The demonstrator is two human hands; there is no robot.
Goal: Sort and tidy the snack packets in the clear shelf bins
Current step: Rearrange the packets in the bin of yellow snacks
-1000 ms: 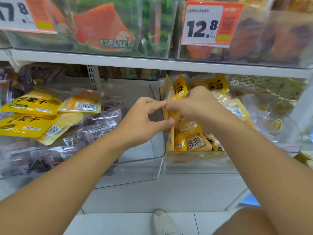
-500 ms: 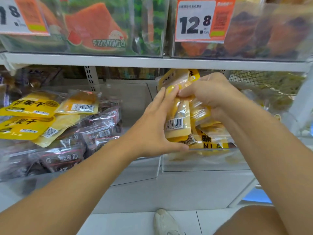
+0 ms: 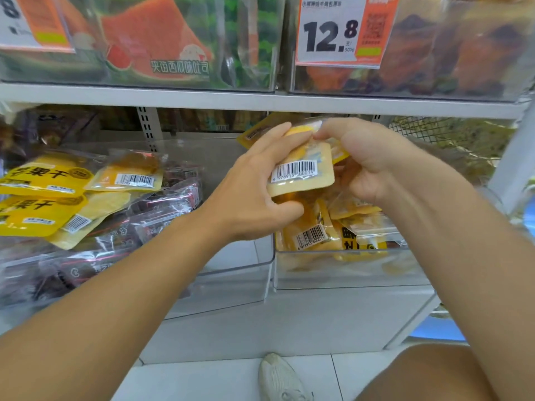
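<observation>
Two hands hold one small bundle of yellow packets (image 3: 301, 172) above the right-hand clear bin (image 3: 347, 273). The left hand (image 3: 254, 195) grips the bundle from its left edge, thumb curled beneath and fingers spread up along the side; the right hand (image 3: 362, 160) pinches the bundle's top right corner, its fingers curled over it. The two are close together, nearly touching at the top of the bundle. The front packet faces the camera with its barcode side, roughly upright and tilted slightly, so its long axis runs up and down, and the bin's open top lies straight below it. I judge the coming move to be a short lowering into that bin, with both hands equally near. The packet is flat, glossy, pale yellow, with a white barcode label. Below, more yellow packets (image 3: 315, 235) stand loosely in the bin. Further left, a second clear bin (image 3: 237, 285) holds dark wrapped snacks (image 3: 162, 212) with stray yellow packets (image 3: 43, 198) on top.
</observation>
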